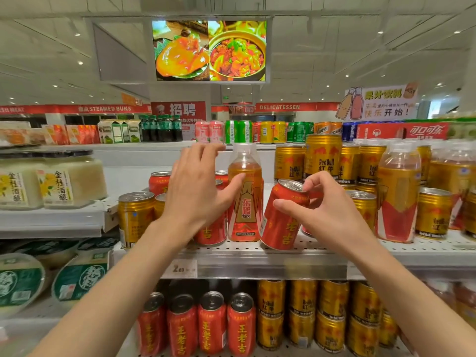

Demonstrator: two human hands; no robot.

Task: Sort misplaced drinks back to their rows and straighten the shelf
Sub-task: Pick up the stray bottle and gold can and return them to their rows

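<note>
Right hand tilting red can, left hand touching bottle

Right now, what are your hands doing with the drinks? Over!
Right hand gripping tilted red can at its rim. Left hand open, thumb on amber bottle. Bottle stands among the red cans, misplaced. Gold can at far left.

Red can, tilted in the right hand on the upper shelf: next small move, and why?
Probably carry the red can left, past the amber bottle, to the other red cans. The right hand pinches it near the rim, tilted, with gold cans close behind. The left hand is open at the bottle and could shift it aside first.
</note>
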